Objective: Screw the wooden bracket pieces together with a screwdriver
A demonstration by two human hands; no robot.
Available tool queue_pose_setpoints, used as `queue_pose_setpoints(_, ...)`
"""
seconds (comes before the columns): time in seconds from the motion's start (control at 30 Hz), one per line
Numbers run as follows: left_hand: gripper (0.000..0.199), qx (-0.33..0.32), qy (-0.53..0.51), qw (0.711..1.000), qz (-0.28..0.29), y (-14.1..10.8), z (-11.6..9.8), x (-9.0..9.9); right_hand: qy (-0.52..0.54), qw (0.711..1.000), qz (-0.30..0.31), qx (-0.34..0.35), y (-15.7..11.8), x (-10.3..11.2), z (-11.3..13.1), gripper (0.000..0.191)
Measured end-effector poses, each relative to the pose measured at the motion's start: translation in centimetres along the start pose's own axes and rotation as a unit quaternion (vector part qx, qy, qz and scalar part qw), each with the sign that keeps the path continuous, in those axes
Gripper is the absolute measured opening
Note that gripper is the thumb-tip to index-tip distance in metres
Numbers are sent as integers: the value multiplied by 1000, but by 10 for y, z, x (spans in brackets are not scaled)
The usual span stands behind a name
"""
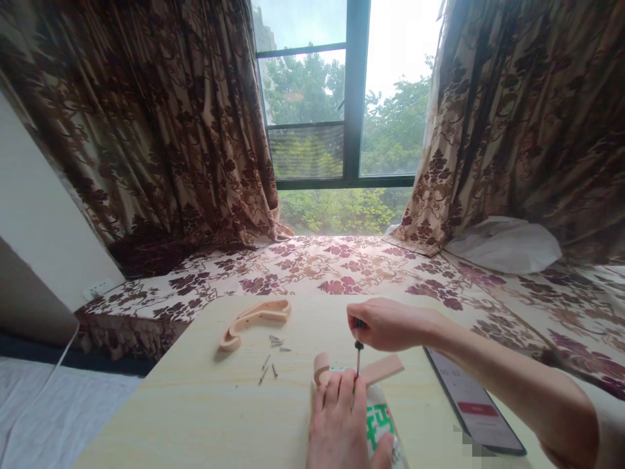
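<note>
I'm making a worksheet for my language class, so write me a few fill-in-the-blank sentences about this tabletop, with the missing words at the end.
The right hand grips a ____ that points downward.
The left hand rests on a packet with large ____ print.
A ____ with a lit screen lies on the table, under the right forearm.
Seen from the person's side, the small screws lie to the ____ of the packet.

Missing words: screwdriver; green; phone; left.

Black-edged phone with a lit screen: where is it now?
In the head view, the black-edged phone lies on the right side of the pale wooden table, right of the white-and-green packet under the left hand.
</note>
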State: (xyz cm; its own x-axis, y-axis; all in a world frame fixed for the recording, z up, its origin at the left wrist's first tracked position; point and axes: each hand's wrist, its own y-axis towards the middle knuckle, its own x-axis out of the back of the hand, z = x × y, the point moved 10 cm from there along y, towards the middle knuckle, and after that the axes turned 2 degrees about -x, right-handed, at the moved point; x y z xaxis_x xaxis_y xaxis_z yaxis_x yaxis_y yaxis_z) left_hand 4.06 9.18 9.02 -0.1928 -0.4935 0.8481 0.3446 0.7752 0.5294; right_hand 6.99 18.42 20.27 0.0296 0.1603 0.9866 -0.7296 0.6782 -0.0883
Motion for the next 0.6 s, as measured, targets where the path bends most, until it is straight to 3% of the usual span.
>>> queue_pose_setpoints(0.2, 62, -8, -7, 1000, 12, -1, 1, 0, -13, 1000, -17, -17, 4, -3, -4, 20)
queue_pose_setpoints(0.5, 62, 14, -42, 999, 27, 0, 2, 0, -25, 997, -42, 57, -4, -2, 17, 20)
queue_pose_setpoints(0.6, 60, 30, -43, 998, 38, 2, 4, -1, -24, 998, -34, 43, -3, 1, 14, 19)
